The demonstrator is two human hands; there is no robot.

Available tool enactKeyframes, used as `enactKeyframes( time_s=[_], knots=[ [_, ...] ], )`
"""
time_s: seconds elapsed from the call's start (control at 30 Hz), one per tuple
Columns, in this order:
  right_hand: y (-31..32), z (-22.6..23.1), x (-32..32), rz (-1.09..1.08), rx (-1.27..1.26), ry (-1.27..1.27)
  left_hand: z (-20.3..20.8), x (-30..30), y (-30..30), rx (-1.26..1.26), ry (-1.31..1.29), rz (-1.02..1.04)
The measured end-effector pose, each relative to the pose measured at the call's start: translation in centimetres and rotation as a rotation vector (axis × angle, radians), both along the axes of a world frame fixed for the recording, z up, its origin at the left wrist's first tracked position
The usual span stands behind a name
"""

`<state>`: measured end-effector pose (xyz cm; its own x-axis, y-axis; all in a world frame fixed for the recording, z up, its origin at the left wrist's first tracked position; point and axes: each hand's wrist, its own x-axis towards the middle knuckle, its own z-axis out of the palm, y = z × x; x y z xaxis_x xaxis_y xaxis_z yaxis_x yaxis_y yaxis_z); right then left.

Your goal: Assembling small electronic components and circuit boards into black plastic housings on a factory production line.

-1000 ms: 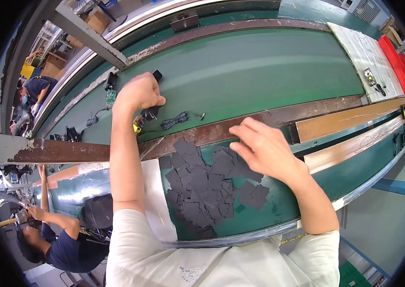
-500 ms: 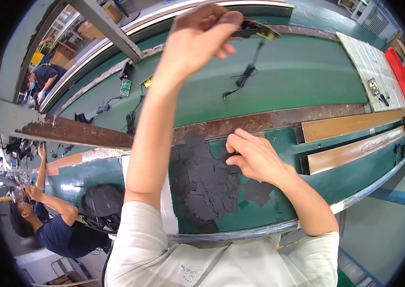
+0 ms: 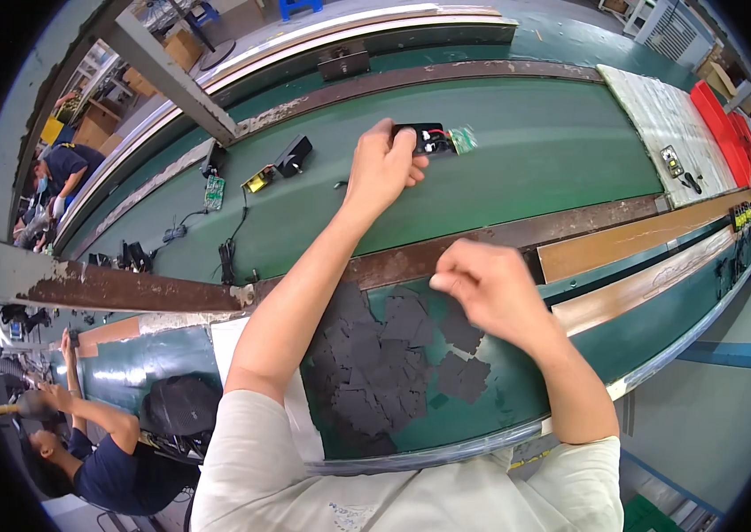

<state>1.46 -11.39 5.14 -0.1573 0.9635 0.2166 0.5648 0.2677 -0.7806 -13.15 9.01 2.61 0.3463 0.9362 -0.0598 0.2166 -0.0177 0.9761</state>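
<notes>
Over the green conveyor belt (image 3: 535,151), my left hand (image 3: 386,164) grips a black plastic adapter housing (image 3: 406,130). A red wire and a green circuit board (image 3: 463,139) show at the housing's right end. My right hand (image 3: 490,288) is raised over the near bench, fingers curled and thumb pressed in, slightly blurred. Whether anything is pinched there is hidden. Beneath and left of it lies a loose pile of dark grey thin sheets (image 3: 371,363). A single sheet (image 3: 463,379) lies apart at the right, and another (image 3: 459,330) shows partly behind my right hand.
Further left on the belt are a black housing (image 3: 294,155), a yellow component (image 3: 258,179), a green board (image 3: 214,192) and coiled cables (image 3: 227,259). A red bin (image 3: 725,133) stands far right. A metal post (image 3: 171,62) rises at left; a co-worker (image 3: 109,443) sits beyond it.
My left hand has come down and nearer with the housing, and its open end with the board now shows. My right hand has lifted off the sheets and shifted right.
</notes>
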Motion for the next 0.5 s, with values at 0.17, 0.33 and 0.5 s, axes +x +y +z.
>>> enactKeyframes(
  time_s=[0.17, 0.33, 0.5],
  knots=[
    [1.3, 1.8, 2.8, -0.364, -0.056, 0.292, 1.9, 0.6, -2.8, -0.282, -0.353, -0.160],
    [1.7, 2.5, 4.5, -0.521, -0.126, 0.498, 3.4, 1.9, -6.3, -0.255, -0.405, -0.375],
    [2.5, 0.6, 4.6, -0.484, 0.010, 0.508, 4.0, 2.4, -8.9, -0.246, -0.383, -0.490]
  ],
)
